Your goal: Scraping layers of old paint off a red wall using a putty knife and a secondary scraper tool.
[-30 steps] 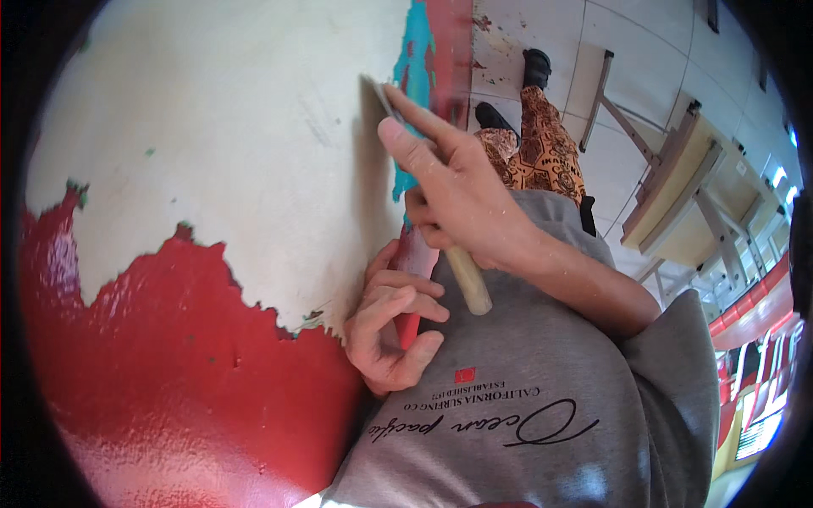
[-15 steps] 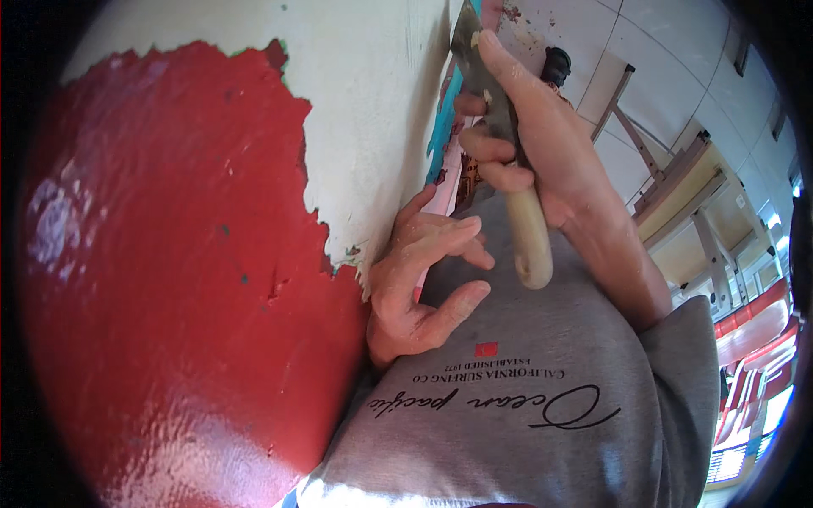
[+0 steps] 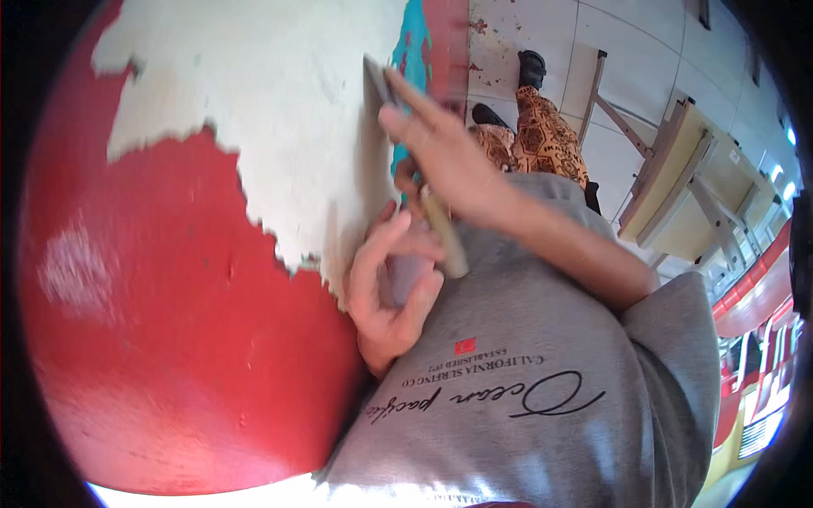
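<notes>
My right hand is closed around a putty knife with a pale handle and a dark metal blade. Its blade tip lies at or close to the whitish stripped part of the wall; contact is hard to tell. Motion blurs the hand slightly. Below the handle, my left hand holds nothing, its fingers loosely bent and thumb apart. It is beside the wall, close to the ragged edge of the glossy red paint.
A teal strip and a reddish band run along the wall's far edge. Paint flakes dot the white tiled floor. At the right stand a pale folding table or bench and red furniture. My patterned trousers show beyond the grey shirt.
My right hand has swung left with the putty knife, toward the stripped wall. The view has shifted, showing more of the stripped area and my legs. The left hand stays loosely spread.
</notes>
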Tool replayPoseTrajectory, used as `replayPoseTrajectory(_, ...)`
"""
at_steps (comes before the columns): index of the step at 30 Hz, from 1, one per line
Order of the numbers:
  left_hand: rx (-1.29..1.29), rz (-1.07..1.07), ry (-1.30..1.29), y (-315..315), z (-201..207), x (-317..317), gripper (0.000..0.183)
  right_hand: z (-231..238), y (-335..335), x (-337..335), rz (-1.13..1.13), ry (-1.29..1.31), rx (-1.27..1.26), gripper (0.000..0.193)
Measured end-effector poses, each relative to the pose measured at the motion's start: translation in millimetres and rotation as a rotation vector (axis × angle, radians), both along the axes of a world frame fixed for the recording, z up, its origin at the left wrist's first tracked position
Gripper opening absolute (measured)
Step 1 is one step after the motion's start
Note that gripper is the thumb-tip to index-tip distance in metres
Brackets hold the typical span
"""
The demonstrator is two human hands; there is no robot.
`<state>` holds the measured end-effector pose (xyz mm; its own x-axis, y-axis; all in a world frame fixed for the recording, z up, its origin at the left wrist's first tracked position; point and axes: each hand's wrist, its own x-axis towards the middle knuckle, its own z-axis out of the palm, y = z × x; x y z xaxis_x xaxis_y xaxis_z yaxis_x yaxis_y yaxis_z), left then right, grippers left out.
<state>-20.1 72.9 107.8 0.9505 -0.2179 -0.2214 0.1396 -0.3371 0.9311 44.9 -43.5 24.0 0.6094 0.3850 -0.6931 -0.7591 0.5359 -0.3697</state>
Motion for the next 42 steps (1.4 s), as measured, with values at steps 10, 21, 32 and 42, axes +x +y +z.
replayPoseTrajectory(10, 0.049, -0.041, -0.016, -3.3, -2.1, 1.8, 0.060, 1.8, -14.8, 12.7, 0.014, -0.027, 0.000, 0.061)
replayPoseTrajectory(21, 0.017, -0.058, -0.026, 1.5, -4.2, -2.2, 0.063, -2.9, -14.6, 16.5, -0.002, 0.070, 0.045, 0.063)
replayPoseTrajectory(32, -0.054, 0.009, 0.038, -1.9, -2.0, -3.5, 0.058, -6.1, -13.8, 17.5, 0.041, 0.024, -0.016, 0.063)
replayPoseTrajectory(42, -0.011, -0.030, 0.068, 3.1, -0.4, 0.7, 0.058, 5.2, -13.3, 15.2, 0.003, 0.152, 0.111, 0.064)
